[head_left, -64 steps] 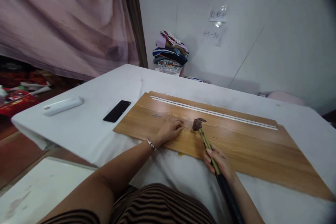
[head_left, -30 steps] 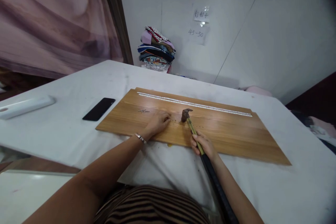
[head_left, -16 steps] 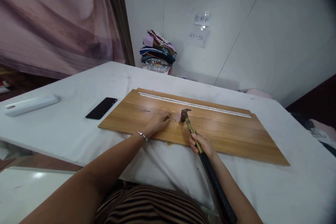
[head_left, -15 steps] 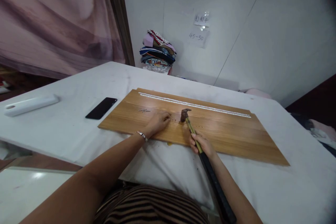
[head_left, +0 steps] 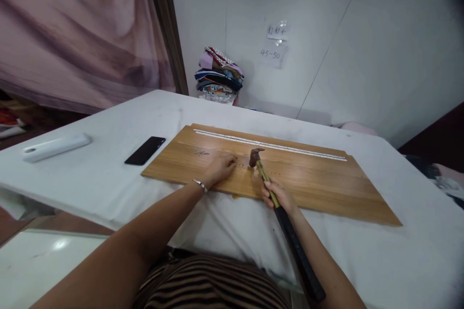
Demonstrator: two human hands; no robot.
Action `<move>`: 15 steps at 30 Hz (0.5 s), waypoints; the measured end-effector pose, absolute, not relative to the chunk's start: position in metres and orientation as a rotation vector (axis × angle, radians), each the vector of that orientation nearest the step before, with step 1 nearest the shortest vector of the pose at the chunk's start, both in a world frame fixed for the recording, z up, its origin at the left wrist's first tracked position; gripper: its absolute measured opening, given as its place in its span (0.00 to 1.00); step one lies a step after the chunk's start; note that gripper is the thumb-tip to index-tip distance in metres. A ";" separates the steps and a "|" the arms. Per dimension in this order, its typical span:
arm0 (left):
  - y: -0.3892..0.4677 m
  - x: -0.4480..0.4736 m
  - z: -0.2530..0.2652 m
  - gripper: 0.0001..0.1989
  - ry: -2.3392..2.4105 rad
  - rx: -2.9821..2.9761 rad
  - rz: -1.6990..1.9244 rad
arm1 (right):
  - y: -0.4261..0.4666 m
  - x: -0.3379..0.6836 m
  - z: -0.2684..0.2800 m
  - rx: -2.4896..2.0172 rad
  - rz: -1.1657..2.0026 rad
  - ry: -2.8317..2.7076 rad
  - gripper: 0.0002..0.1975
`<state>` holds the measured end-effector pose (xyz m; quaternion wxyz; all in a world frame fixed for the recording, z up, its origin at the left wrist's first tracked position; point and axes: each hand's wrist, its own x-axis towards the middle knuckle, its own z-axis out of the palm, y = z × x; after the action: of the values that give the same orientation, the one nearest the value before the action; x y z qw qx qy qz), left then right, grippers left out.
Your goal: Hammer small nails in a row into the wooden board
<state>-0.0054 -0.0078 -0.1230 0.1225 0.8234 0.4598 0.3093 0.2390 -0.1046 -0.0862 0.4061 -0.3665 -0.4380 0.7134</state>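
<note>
My right hand (head_left: 280, 195) is wrapped round the yellow part of the handle of a claw hammer (head_left: 292, 239). The hammer's rusty brown head is just over a wooden board (head_left: 326, 178), and its black grip reaches back along my forearm. On the board, left of the hammer head, my left hand (head_left: 222, 168) has its fingertips pinched together; anything between them is too small to see. A row of small dark nails or dots (head_left: 274, 173) runs along the board on both sides of the hammer head. Loose nails (head_left: 202, 153) lie in a small pile beyond my left wrist.
Two white measuring strips (head_left: 270, 145) run along the board's far side. Left of the board, a black phone (head_left: 145, 150) and a white long-handled object (head_left: 57, 147) rest on the white table (head_left: 108, 188). Folded cloths (head_left: 219, 77) are stacked by the wall behind.
The head view has shifted slightly, so the table and board sit a little differently. Both hands keep their places at the board, with the hammer in the same grip.
</note>
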 end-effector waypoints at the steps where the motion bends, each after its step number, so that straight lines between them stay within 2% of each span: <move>1: -0.009 -0.005 -0.122 0.07 1.346 2.401 0.897 | -0.105 0.239 -0.086 -0.918 1.796 -1.104 0.21; 15: -0.011 -0.006 -0.119 0.10 1.309 2.415 0.912 | -0.106 0.239 -0.086 -0.924 1.798 -1.128 0.20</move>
<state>-0.0063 -0.0110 -0.1191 0.1232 0.8280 0.4488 0.3128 0.2389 -0.1059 -0.0861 0.4019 -0.3655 -0.4462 0.7112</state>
